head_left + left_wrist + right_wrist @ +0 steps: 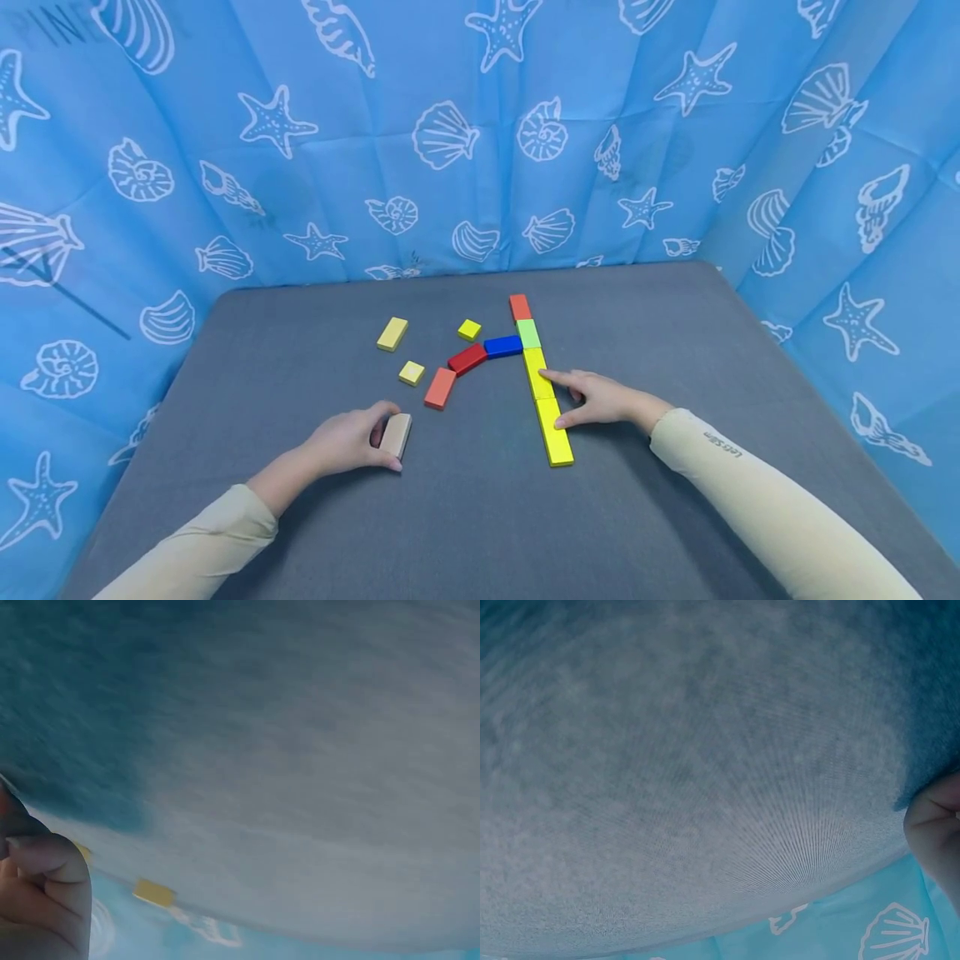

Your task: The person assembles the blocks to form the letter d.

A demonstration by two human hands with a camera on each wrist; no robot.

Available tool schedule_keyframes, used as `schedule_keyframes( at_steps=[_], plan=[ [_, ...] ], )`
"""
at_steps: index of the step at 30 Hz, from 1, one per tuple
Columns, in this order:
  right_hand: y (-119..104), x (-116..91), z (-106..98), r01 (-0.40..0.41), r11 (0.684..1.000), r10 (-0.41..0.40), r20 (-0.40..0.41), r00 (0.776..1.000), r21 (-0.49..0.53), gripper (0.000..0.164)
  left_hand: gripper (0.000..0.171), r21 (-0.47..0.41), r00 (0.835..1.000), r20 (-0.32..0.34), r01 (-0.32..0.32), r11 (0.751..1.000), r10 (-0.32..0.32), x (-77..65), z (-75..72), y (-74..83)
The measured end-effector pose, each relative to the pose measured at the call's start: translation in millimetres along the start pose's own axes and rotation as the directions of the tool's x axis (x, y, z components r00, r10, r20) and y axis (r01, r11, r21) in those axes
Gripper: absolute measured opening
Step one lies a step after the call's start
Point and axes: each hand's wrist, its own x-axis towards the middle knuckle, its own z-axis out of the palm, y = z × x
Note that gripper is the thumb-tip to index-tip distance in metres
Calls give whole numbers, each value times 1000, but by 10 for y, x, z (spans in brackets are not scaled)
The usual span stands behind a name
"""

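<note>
My left hand point(352, 439) grips a plain wooden block point(396, 435) that stands on its edge on the grey table point(480, 517). My right hand point(596, 398) rests with straight fingers against the right side of a line of blocks: two long yellow blocks point(547, 406), a green block point(528, 333) and a red block point(520, 307) at the far end. A blue block point(502, 346), a dark red block point(467, 359) and an orange-red block point(440, 388) curve away to the left of that line. The wrist views show only blurred grey table and a bit of each hand.
A long yellow block point(392, 333) and two small yellow cubes point(469, 330) point(411, 372) lie loose on the table's far left part. A blue cloth with shells and starfish point(480, 142) walls the table at the back and both sides.
</note>
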Motion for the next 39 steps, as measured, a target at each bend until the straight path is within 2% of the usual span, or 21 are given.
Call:
schedule_keyframes(
  at_steps=[7,12,15,18,21,25,28,32,39],
  plan=[
    [6,1,6,6,1000,-6,-1,1000,4,86,78,52,998,33,50,997,-52,124,129,196],
    [14,3,-2,10,1000,-10,-1,1000,-5,86,77,76,997,24,77,994,-79,188,178,306],
    [9,3,-9,13,1000,-13,-4,1000,-12,86,78,81,997,15,73,994,-74,186,195,321],
    [-9,7,-13,15,1000,-16,-5,1000,-20,87,79,72,999,32,26,997,-29,144,178,264],
    [-19,15,-18,15,1000,-15,-5,1000,-24,87,75,64,996,71,-62,996,57,73,124,178],
    [-12,13,-29,-3,1000,3,-1,1000,-29,87,63,128,977,81,-207,970,198,11,88,90],
    [-4,16,-30,-8,999,8,4,1000,-32,87,57,173,962,63,-273,946,267,3,91,63],
    [9,26,-22,-6,999,6,6,1000,-33,87,56,186,956,48,-294,937,290,20,102,70],
    [21,15,-4,-2,1000,2,7,1000,-23,87,57,236,964,64,-265,935,257,87,154,177]
  ],
)
